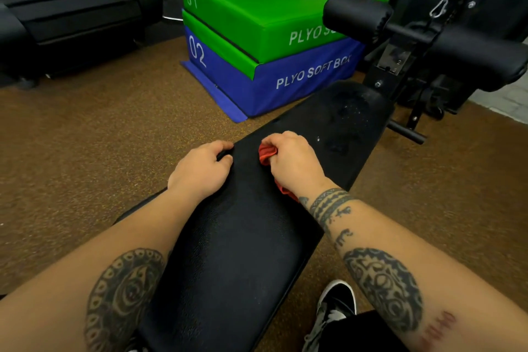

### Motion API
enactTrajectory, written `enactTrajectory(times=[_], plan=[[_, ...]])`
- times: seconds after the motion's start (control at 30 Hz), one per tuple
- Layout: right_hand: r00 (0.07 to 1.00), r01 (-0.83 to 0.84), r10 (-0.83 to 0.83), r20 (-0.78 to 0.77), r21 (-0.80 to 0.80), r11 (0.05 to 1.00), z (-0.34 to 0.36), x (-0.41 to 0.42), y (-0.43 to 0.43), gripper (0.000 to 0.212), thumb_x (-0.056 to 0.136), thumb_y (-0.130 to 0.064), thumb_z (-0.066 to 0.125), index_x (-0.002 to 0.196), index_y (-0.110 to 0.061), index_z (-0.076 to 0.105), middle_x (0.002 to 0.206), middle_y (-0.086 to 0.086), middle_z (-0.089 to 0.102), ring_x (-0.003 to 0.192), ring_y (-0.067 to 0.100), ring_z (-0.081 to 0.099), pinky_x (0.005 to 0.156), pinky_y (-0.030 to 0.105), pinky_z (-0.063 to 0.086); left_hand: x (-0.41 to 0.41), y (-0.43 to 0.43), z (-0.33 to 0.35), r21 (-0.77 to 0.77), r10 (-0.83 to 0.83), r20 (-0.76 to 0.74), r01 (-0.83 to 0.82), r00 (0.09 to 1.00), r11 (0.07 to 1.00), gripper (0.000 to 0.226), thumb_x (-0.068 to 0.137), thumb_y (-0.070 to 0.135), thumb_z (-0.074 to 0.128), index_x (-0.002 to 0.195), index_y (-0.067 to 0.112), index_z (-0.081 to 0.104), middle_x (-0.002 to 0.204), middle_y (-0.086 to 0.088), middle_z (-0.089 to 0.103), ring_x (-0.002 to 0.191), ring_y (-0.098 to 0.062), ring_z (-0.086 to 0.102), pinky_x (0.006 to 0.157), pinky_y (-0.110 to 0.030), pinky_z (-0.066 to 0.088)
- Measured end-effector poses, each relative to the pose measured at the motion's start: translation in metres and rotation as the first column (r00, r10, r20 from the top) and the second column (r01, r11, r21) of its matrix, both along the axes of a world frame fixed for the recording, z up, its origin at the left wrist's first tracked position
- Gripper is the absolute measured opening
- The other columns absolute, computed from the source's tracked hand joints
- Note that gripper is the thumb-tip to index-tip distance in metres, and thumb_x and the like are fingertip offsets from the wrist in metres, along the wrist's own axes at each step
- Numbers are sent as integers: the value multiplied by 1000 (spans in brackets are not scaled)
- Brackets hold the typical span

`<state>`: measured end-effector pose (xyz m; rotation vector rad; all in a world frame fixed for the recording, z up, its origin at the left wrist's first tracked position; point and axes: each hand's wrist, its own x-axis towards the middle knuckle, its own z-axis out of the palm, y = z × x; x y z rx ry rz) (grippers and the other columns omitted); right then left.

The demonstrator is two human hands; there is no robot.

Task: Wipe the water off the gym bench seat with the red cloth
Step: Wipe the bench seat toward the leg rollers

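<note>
The black padded gym bench (243,237) runs from the bottom of the view up to the right. Its far seat pad (351,111) carries water drops and wet patches. My right hand (294,160) grips the bunched red cloth (267,154) and holds it on the pad near the bench's middle, short of the wet area. A bit of the cloth shows below my wrist. My left hand (203,168) rests on the bench's left edge with its fingers curled round the rim.
A green and blue stack of plyo soft boxes (265,37) stands beyond the bench on the brown floor. Black roller pads (357,14) and the bench frame rise at the far right. A treadmill (71,8) sits at the upper left. My shoe (334,306) is beside the bench.
</note>
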<state>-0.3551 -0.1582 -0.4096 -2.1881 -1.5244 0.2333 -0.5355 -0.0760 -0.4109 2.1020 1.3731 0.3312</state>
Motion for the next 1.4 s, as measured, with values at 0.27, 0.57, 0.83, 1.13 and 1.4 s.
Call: enactTrajectory(times=[0.27,0.57,0.83,1.13,1.4], plan=[[988,-142,145,-51,66,988,1,-3,44,46,79,-5,54,113,-30,73,113,0,71,110,25,61,99,34,48,0,2,-7,-14,73,99,-72,992,997,52,96,56,31,145,43,34,145,4,54,132,-27,51,107,-47,40],[795,-601,599,-94,14,799,18,-18,-24,42,77,4,60,100,-26,77,100,-12,72,94,6,62,101,24,41,0,-2,0,-33,113,127,-110,985,993,51,99,57,26,148,42,34,149,-2,50,136,-29,46,107,-45,36],[790,-601,544,-282,-182,779,35,11,-83,40,74,2,66,92,-31,79,93,-16,67,93,6,65,92,29,51,-7,-7,5,-68,62,72,-57,995,996,40,89,32,50,125,45,61,122,12,68,108,-14,63,92,-35,51],[949,-291,236,-211,-286,913,60,59,-115,50,70,3,52,92,-35,77,93,-14,73,82,0,69,80,24,58,5,-4,11,-89,133,120,-123,984,988,33,91,19,53,119,31,66,93,9,68,84,-11,63,74,-28,47],[967,-253,251,41,33,967,0,-5,-91,31,81,-22,62,110,-34,68,102,-6,56,97,22,53,89,36,50,19,-22,-4,187,-3,33,-3,999,982,31,94,36,51,122,32,64,133,10,59,121,-18,55,103,-40,41]])
